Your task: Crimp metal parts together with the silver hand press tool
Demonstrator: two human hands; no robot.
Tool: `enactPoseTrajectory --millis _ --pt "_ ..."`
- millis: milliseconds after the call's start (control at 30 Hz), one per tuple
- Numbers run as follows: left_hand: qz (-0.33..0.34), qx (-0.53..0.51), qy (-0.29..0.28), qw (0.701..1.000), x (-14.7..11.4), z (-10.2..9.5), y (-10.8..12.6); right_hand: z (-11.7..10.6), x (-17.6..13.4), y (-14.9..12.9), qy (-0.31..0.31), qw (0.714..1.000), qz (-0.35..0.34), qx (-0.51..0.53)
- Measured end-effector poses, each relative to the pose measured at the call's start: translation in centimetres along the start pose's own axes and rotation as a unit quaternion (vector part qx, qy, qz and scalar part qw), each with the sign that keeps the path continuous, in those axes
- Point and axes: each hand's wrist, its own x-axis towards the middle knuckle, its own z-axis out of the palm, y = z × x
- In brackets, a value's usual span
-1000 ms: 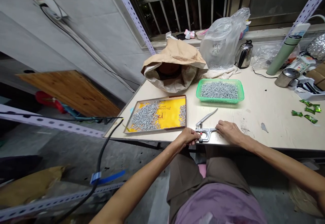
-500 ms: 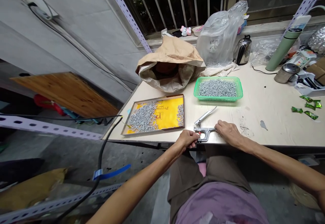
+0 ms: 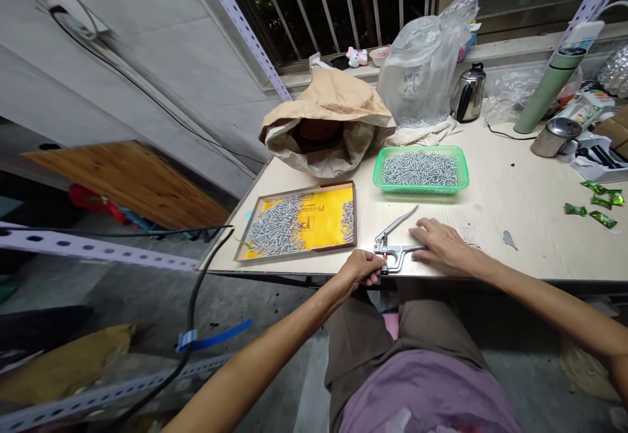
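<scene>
Grey metal hand pliers [image 3: 396, 257] with a spring lie at the table's front edge, their two handles spread apart and a small red part at the jaw. At the jaw end my left hand [image 3: 362, 267] is closed in a pinch; what its fingertips hold is hidden. My right hand [image 3: 441, 244] is over the end of the lower handle, its fingers spread and not wrapped round it. Left of the pliers is a shallow tray [image 3: 324, 216] with a yellow bottom and two heaps of small silvery metal pieces. Behind them a green plastic basket [image 3: 422, 189] is full of similar pieces.
A brown paper sack [image 3: 338, 93] gapes behind the tray. Further back stand a clear plastic bag [image 3: 409, 73], a steel pot [image 3: 471, 96], a green flask [image 3: 547, 96] and a metal cup [image 3: 554, 138]. Green-wrapped sweets [image 3: 601, 219] lie at the right.
My right hand has loosened from the lower handle and its fingers have spread above it. My left hand stays at the jaw of the pliers.
</scene>
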Motion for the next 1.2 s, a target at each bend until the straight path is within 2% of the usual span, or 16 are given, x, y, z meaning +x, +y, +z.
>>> enactPoseTrajectory --millis 67,233,400,600,667,700,767,833,933,1000,1067,1200 --pt "-0.003 -0.003 -0.001 1.0 -0.1 0.0 0.2 0.0 1.1 1.3 0.011 1.0 -0.02 -0.019" --pt "-0.009 -0.004 -0.004 1.0 0.2 0.0 0.0 -0.2 3.7 3.4 -0.061 0.995 -0.072 -0.02" --pt "0.004 0.004 -0.005 1.0 0.8 -0.1 -0.6 -1.0 4.1 2.7 -0.048 0.996 -0.068 -0.045" --pt "-0.011 0.014 -0.001 1.0 0.4 -0.1 -0.3 -1.7 3.1 1.7 -0.071 0.995 -0.043 -0.063" --pt "0.003 0.048 0.02 0.999 -0.1 -0.1 -0.3 -1.7 2.8 1.5 -0.07 0.995 -0.034 -0.061" --pt "0.032 0.079 0.048 0.995 -0.4 0.0 -0.4 -1.7 2.6 1.3 -0.069 0.995 -0.031 -0.059" --pt "0.144 0.155 0.127 0.969 -0.8 0.2 -0.6 -1.7 2.2 1.1 -0.07 0.996 -0.028 -0.056" --pt "0.282 0.23 0.19 0.912 -0.7 0.6 -0.7 -1.6 1.9 0.9 -0.063 0.996 -0.028 -0.054" --pt "0.421 0.321 0.196 0.825 0.5 1.6 -0.4 -1.4 1.4 0.6 -0.035 0.997 -0.024 -0.057" --pt "0.46 0.367 0.181 0.788 1.6 2.4 0.2 -1.4 1.1 0.4 -0.015 0.997 -0.025 -0.066" --pt "0.47 0.402 0.173 0.766 2.5 3.3 1.0 -1.4 0.8 0.2 0.007 0.996 -0.031 -0.083" --pt "0.445 0.442 0.19 0.755 2.4 4.4 2.9 -1.6 0.0 -0.3 0.052 0.992 -0.034 -0.106"
